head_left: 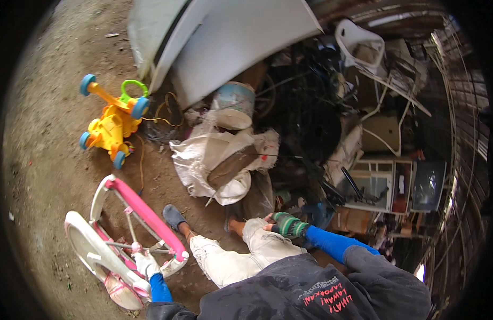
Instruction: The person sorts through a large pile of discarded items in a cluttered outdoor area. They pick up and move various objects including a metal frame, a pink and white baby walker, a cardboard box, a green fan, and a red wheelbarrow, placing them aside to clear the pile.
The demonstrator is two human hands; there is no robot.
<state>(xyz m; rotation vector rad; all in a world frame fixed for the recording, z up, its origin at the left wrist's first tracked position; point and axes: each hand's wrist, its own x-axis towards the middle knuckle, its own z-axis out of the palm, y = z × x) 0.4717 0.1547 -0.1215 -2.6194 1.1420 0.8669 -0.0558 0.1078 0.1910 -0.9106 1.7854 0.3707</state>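
Note:
My left hand (pixel 146 264), in a white glove, is closed on a pink-and-white plastic frame (pixel 148 217) with metal tubes across its middle. The frame looks like part of a child's seat or walker and stands tilted on the dirt at my left. A rounded white and pink piece (pixel 121 292) shows at its lower end. My right hand (pixel 287 224), in a green-and-black striped glove with bare fingertips, lies at my right knee with its fingers apart. No held thing shows in it. Pale trousers (pixel 228 261) cover my bent legs.
A yellow toy walker (pixel 112 127) with blue wheels lies on the dirt ahead left. A white sack (pixel 230 160) and dirty bucket (pixel 233 104) stand before me. Large white panels (pixel 241 40) lean behind. At right are a white chair (pixel 361 45), a framed glass cabinet (pixel 372 184) and dark scrap.

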